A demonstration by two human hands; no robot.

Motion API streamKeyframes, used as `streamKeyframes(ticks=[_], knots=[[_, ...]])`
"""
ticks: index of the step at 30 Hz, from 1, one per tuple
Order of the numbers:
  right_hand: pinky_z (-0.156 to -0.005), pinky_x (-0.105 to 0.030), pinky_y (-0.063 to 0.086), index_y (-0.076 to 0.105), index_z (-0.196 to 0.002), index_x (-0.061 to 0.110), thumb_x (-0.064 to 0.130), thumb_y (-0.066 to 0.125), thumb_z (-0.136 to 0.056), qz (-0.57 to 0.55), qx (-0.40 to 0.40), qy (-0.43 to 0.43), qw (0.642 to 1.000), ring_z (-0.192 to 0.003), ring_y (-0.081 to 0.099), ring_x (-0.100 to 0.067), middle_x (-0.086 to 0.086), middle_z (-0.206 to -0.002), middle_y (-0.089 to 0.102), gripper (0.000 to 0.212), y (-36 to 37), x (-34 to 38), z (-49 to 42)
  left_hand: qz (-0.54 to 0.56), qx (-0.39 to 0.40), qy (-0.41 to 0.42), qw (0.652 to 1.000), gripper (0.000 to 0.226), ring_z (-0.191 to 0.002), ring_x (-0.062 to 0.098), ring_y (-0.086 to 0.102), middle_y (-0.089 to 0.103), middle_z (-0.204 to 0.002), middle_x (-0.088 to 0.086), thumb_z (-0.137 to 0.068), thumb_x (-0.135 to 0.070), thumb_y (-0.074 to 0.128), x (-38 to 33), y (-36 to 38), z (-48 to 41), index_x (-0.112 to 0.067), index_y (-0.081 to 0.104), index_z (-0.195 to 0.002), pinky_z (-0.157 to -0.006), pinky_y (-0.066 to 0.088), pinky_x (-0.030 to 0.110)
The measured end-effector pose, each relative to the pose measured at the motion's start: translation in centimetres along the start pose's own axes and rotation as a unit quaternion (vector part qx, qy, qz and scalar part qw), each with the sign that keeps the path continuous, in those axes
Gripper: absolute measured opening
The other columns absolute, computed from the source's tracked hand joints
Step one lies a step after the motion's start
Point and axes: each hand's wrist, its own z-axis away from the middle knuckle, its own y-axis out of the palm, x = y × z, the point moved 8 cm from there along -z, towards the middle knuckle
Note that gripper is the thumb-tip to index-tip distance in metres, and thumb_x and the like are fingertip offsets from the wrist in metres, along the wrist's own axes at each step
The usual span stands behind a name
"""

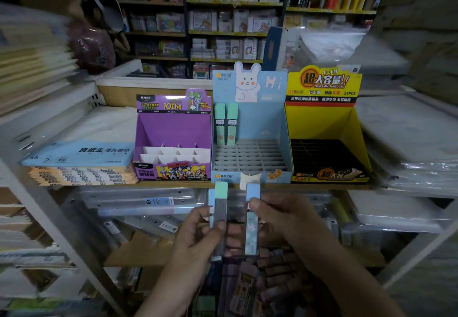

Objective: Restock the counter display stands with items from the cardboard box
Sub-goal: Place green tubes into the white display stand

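Three display stands sit side by side on the shelf: a purple stand (173,128), a light blue rabbit stand (262,121) and a yellow stand (322,118). Two green lead cases (226,123) stand upright in the back left slots of the blue stand. Below the shelf edge, my left hand (195,237) grips a green-capped lead case (220,220) with another case behind it. My right hand (285,220) pinches a blue-capped lead case (252,222) printed with a rabbit. Under my hands lie several more cases in the dim cardboard box (247,287).
A stack of blue loose-leaf paper packs (79,160) lies left of the purple stand. Plastic-wrapped stock (409,138) fills the shelf at the right. A white shelf frame (62,222) runs diagonally at lower left. Stocked shelves (233,22) line the back wall.
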Motion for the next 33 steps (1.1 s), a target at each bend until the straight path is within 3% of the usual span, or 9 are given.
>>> streamKeyframes(ticks=[4, 6, 8, 12, 17, 23, 27, 33], knots=[[-0.062, -0.025, 0.050, 0.073, -0.072, 0.013, 0.033, 0.070, -0.090, 0.012, -0.015, -0.077, 0.997, -0.060, 0.058, -0.018, -0.016, -0.067, 0.063, 0.027, -2.0, 4.4, -1.5, 0.015, -0.001, 0.052, 0.999, 0.027, -0.070, 0.028, 0.068, 0.073, -0.089, 0.020, -0.087, -0.022, 0.066, -3.2, 0.1, -1.0, -0.013, 0.061, -0.112, -0.061, 0.056, 0.030], [-0.058, -0.022, 0.049, 0.071, -0.075, 0.011, 0.025, 0.072, -0.090, 0.033, -0.023, -0.113, 0.993, -0.057, 0.057, -0.015, -0.014, -0.064, 0.063, 0.020, -2.7, 6.2, -2.7, 0.030, -0.002, 0.064, 0.997, 0.024, -0.069, 0.025, 0.066, 0.070, -0.085, 0.017, -0.088, -0.019, 0.064, -4.3, 0.2, -1.6, -0.011, 0.062, -0.110, -0.062, 0.056, 0.032], [-0.055, -0.024, 0.051, 0.072, -0.091, 0.012, 0.016, 0.075, -0.088, 0.045, -0.050, -0.130, 0.989, -0.056, 0.062, -0.015, -0.012, -0.071, 0.070, 0.006, -3.5, 7.5, -4.1, 0.036, -0.002, 0.070, 0.997, 0.015, -0.070, 0.023, 0.064, 0.069, -0.084, 0.014, -0.088, -0.020, 0.064, -5.3, 0.4, -2.2, -0.018, 0.068, -0.103, -0.064, 0.057, 0.032], [-0.053, -0.027, 0.056, 0.058, -0.105, 0.010, 0.011, 0.076, -0.087, 0.093, -0.097, -0.153, 0.979, -0.058, 0.069, -0.018, -0.012, -0.070, 0.070, 0.025, -5.1, 9.6, -7.2, 0.015, -0.012, 0.096, 0.995, 0.010, -0.071, 0.020, 0.061, 0.069, -0.085, 0.011, -0.092, -0.022, 0.064, -7.0, 0.6, -3.4, -0.021, 0.072, -0.096, -0.063, 0.054, 0.029], [-0.056, -0.032, 0.057, 0.058, -0.102, 0.010, 0.011, 0.065, -0.096, 0.149, -0.104, -0.159, 0.970, -0.061, 0.071, -0.021, -0.009, -0.068, 0.073, 0.009, -6.0, 11.0, -10.7, -0.010, -0.035, 0.118, 0.992, 0.012, -0.072, 0.022, 0.061, 0.069, -0.084, 0.010, -0.099, -0.016, 0.059, -8.4, 0.6, -4.9, -0.018, 0.070, -0.096, -0.065, 0.052, 0.032], [-0.058, -0.036, 0.060, 0.065, -0.103, 0.005, 0.009, 0.067, -0.093, 0.215, -0.130, -0.169, 0.953, -0.062, 0.070, -0.023, -0.017, -0.073, 0.071, 0.011, -7.2, 11.9, -13.9, -0.011, -0.060, 0.122, 0.991, 0.010, -0.070, 0.021, 0.061, 0.069, -0.084, 0.009, -0.100, -0.017, 0.058, -9.6, 0.6, -6.0, -0.012, 0.065, -0.096, -0.066, 0.049, 0.036], [-0.054, -0.032, 0.058, 0.065, -0.098, 0.007, 0.003, 0.067, -0.092, 0.240, -0.144, -0.202, 0.939, -0.060, 0.069, -0.023, -0.025, -0.073, 0.065, 0.008, -7.6, 12.1, -15.3, -0.014, -0.072, 0.129, 0.989, 0.014, -0.068, 0.019, 0.061, 0.068, -0.080, 0.007, -0.101, -0.017, 0.057, -10.3, 0.6, -6.7, -0.005, 0.062, -0.104, -0.062, 0.052, 0.030], [-0.062, -0.043, 0.061, 0.064, -0.099, 0.015, 0.006, 0.067, -0.091, 0.280, -0.137, -0.234, 0.921, -0.064, 0.071, -0.019, -0.012, -0.069, 0.066, 0.013, -7.2, 11.8, -16.6, -0.018, -0.082, 0.148, 0.985, 0.012, -0.065, 0.017, 0.061, 0.068, -0.078, 0.007, -0.101, -0.014, 0.056, -11.5, 0.6, -7.3, -0.004, 0.063, -0.102, -0.057, 0.052, 0.025]])
